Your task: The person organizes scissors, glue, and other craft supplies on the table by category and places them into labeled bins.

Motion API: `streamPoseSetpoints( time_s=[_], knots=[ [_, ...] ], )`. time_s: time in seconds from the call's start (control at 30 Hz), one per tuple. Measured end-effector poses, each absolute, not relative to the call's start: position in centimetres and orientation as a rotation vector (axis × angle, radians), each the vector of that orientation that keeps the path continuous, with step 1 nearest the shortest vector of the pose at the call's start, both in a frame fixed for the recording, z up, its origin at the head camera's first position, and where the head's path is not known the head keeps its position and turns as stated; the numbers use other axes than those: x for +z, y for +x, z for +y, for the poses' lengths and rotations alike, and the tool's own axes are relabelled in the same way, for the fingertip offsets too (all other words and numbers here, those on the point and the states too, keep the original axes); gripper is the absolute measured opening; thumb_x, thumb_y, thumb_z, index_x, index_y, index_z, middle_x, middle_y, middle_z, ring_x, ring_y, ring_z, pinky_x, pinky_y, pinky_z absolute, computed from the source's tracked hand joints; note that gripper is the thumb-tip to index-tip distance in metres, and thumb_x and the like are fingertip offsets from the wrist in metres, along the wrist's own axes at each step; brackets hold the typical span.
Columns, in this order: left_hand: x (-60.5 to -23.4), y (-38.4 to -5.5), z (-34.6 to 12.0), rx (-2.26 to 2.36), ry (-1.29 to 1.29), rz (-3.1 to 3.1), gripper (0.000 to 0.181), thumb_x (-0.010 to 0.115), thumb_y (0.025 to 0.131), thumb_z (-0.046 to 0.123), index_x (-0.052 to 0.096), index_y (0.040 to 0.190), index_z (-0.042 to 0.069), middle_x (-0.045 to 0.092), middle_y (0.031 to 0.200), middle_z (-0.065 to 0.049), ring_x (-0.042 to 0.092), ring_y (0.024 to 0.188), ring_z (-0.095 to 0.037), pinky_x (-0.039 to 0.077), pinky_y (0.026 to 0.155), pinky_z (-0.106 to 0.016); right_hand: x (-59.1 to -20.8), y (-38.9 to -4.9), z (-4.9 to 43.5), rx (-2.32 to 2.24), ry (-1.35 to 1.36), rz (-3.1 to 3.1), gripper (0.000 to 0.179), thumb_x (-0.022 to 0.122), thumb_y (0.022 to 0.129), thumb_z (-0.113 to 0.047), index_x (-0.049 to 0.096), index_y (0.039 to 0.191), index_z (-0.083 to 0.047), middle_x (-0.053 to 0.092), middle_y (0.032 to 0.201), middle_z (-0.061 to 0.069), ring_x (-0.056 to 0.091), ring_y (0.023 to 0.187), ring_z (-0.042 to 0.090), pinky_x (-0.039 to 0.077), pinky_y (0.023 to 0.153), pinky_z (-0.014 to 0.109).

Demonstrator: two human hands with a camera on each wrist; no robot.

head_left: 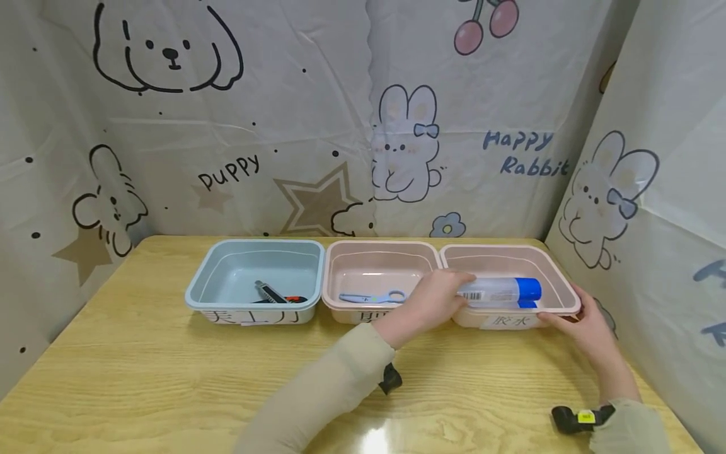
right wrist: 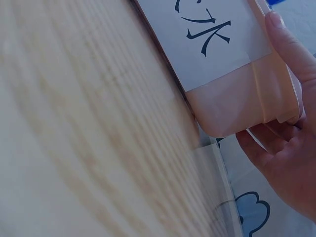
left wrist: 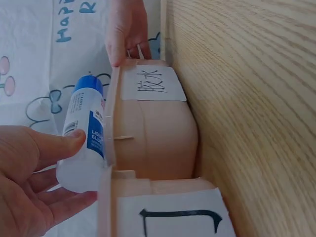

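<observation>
My left hand [head_left: 428, 301] pinches a clear liquid glue bottle [head_left: 492, 289] with a blue cap, thumb on one side and fingers beneath. The bottle lies sideways over the right pink bin [head_left: 499, 258], and in the left wrist view its label [left wrist: 95, 132] is blue and white. Just below it, inside that bin, shows a second blue cap [head_left: 527, 304]. My right hand [head_left: 584, 325] holds the bin's right front corner, thumb on the rim and fingers round the side. In the right wrist view, a white paper label [right wrist: 212, 44] covers the bin's front.
To the left, a middle pink bin [head_left: 381, 252] holds light blue scissors [head_left: 371, 297]. Beside it, a blue bin [head_left: 258, 249] contains utility knives [head_left: 271, 292]. All stand in a row on the wooden table [head_left: 198, 378], with a patterned cloth [head_left: 306, 126] behind.
</observation>
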State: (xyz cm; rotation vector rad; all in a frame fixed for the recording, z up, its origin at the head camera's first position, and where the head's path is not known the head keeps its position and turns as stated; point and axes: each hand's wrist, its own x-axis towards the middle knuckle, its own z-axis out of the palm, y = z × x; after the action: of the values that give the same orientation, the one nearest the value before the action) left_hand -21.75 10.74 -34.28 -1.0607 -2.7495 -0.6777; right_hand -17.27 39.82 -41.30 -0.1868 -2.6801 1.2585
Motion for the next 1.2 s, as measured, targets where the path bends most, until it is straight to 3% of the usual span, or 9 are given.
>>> streamPoseSetpoints(
  time_s=[0.17,0.33,0.57,0.63,0.83,0.87,1.07,1.1,1.2],
  knots=[
    [-34.5,-22.6,12.3,-0.591,-1.051,-2.745,0.043,0.067,0.082,0.019,0.057,0.124,0.017,0.061,0.119,0.004,0.058,0.105,-0.009,0.046,0.086,-0.018,-41.3,-17.3,39.7,1.267,-0.223,-2.683,0.093,0.065,0.083,-0.032,0.003,0.145,-0.002,0.023,0.14,0.031,0.032,0.117,0.043,0.034,0.067,0.001],
    [-35.1,-23.2,13.6,-0.488,-1.04,-2.715,0.043,0.068,0.081,0.021,0.058,0.122,0.019,0.064,0.113,0.004,0.061,0.098,-0.009,0.048,0.08,-0.016,-41.2,-17.4,39.7,1.269,-0.209,-2.677,0.093,0.066,0.083,-0.031,0.003,0.145,-0.002,0.024,0.14,0.031,0.032,0.117,0.043,0.033,0.068,0.0],
    [-36.8,-23.4,14.5,-0.285,-1.019,-2.584,0.025,0.067,0.081,0.016,0.065,0.106,0.018,0.065,0.099,0.007,0.061,0.086,-0.007,0.05,0.066,-0.015,-41.2,-17.4,39.6,1.272,-0.22,-2.676,0.093,0.066,0.083,-0.031,0.003,0.145,-0.001,0.023,0.14,0.031,0.032,0.118,0.044,0.034,0.07,0.0],
    [-37.1,-23.5,14.6,-0.281,-1.01,-2.572,0.025,0.067,0.081,0.015,0.065,0.105,0.018,0.065,0.099,0.006,0.061,0.087,-0.007,0.05,0.068,-0.015,-41.1,-17.5,39.5,1.272,-0.227,-2.68,0.094,0.066,0.083,-0.032,0.002,0.145,-0.001,0.022,0.141,0.031,0.031,0.119,0.044,0.038,0.078,0.004],
    [-37.1,-24.0,14.5,-0.224,-0.986,-2.629,0.013,0.064,0.084,0.022,0.067,0.096,0.018,0.063,0.093,0.007,0.059,0.079,-0.006,0.049,0.069,-0.015,-40.9,-17.8,39.3,1.283,-0.199,-2.675,0.094,0.066,0.083,-0.031,0.002,0.144,0.0,0.023,0.14,0.032,0.031,0.118,0.044,0.037,0.077,0.003],
    [-37.0,-24.0,14.4,-0.221,-0.985,-2.636,0.013,0.064,0.085,0.023,0.067,0.096,0.018,0.062,0.093,0.007,0.06,0.078,-0.006,0.049,0.069,-0.015,-40.9,-17.8,39.3,1.286,-0.195,-2.674,0.094,0.066,0.083,-0.03,0.002,0.144,0.0,0.023,0.14,0.032,0.031,0.118,0.044,0.034,0.071,-0.001],
    [-35.8,-23.7,13.0,-0.242,-1.029,-2.686,0.027,0.063,0.085,0.034,0.066,0.108,0.021,0.061,0.101,0.007,0.06,0.088,-0.008,0.049,0.072,-0.019,-41.0,-17.7,39.5,1.299,-0.18,-2.695,0.094,0.064,0.084,-0.031,-0.002,0.145,-0.001,0.02,0.141,0.032,0.03,0.119,0.044,0.033,0.071,-0.001],
    [-35.5,-23.6,12.6,-0.247,-1.034,-2.699,0.028,0.062,0.085,0.037,0.065,0.109,0.022,0.061,0.102,0.007,0.06,0.089,-0.008,0.048,0.071,-0.019,-41.0,-17.6,39.5,1.305,-0.17,-2.702,0.094,0.063,0.085,-0.031,-0.004,0.145,-0.002,0.018,0.142,0.032,0.03,0.119,0.045,0.034,0.072,0.001],
    [-35.0,-23.5,11.2,-0.256,-1.045,-2.698,0.029,0.059,0.087,0.039,0.066,0.108,0.022,0.063,0.101,0.008,0.061,0.089,-0.007,0.048,0.068,-0.02,-41.3,-17.8,40.0,1.369,-0.138,-2.683,0.092,0.059,0.088,-0.029,-0.009,0.144,-0.003,0.007,0.146,0.031,0.02,0.127,0.047,0.034,0.101,0.022]
  ],
)
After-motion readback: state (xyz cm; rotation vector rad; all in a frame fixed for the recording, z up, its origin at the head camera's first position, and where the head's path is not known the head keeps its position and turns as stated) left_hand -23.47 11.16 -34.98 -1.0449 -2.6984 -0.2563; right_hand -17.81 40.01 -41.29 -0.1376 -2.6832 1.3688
